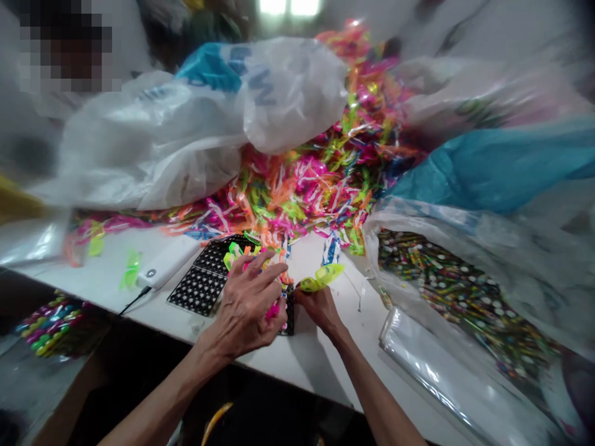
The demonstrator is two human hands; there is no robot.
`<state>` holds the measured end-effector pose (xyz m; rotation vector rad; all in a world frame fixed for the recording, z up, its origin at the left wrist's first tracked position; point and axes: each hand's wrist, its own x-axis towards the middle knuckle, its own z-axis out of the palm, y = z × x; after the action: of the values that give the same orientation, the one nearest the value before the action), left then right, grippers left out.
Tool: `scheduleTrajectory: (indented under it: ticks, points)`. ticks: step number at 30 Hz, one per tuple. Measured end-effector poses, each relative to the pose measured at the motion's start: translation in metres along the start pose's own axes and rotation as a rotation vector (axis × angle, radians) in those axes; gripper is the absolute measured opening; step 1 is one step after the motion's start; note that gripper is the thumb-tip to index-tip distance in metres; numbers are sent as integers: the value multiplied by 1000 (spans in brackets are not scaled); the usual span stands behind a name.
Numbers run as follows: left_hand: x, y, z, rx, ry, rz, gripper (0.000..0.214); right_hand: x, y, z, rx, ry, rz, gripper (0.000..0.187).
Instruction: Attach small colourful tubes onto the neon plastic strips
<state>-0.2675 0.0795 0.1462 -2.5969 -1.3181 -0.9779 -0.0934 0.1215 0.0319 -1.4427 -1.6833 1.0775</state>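
Near the centre of the frame, right hand point(320, 308) pinched on a yellow-green plastic piece point(324, 277). Just to its left, left hand point(253, 303) with fingers bent over bunched coloured pieces point(235, 254) on a black tray point(198, 288) full of small holes; cannot tell how firmly clamped on anything. Hands close together, with separate grips.

Containers: across the upper left and upper centre, large white plastic bag point(149, 136), with a blue patch at the top; contents mostly hidden. From top centre down to mid-frame, loose heap of bright plastic pieces point(316, 179) in pink, orange, green and blue, piled onto the white table point(362, 334). At right, open clear bag point(404, 210) with many thin coloured sticks point(446, 291) inside, some white-ended; above, blue bag point(493, 167). At lower right, shiny clear pack point(432, 365), lying flat. At lower left, below the tabletop, round-ended colourful items point(58, 325), packed tightly.

Writing: large blue letters point(261, 87) on the white bag, one like W or M, the rest too blurred to read. Left of the tray, white device point(171, 260) with a black cable point(134, 300).
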Motion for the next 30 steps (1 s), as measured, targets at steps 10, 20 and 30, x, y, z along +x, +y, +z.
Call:
scheduleTrajectory:
  ticks: [10, 20, 30]
  points:
    - [1, -1, 0, -19, 2, -18, 33, -4, -23, 18, -594, -44, -13, 17]
    - [2, -4, 1, 24, 60, 1, 29, 49, -3, -56, -642, 74, 50, 21]
    - [-18, -19, -25, -4, -18, 43, 20, 85, 12, -64, -779, 106, -4, 43]
